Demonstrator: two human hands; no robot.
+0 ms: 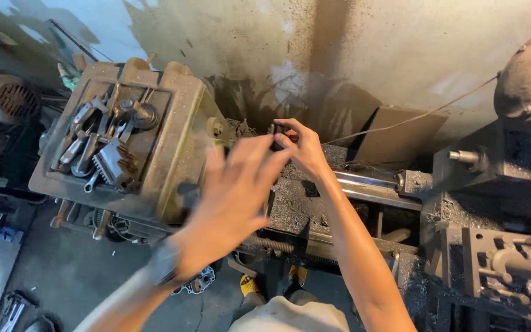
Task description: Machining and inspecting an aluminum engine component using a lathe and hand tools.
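Grimy lathe bed below, the right hand pinches a small dark part that could slip, left hand open and blurred.

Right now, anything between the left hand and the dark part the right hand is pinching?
Nothing visible. The right hand pinches the small dark part beside the headstock. The left hand, blurred, has its fingertips right beside it, with no tool or scrap between; whether they touch cannot be told.

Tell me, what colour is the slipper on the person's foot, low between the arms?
Yellow. The slipper shows only in the head view, on the grey floor.
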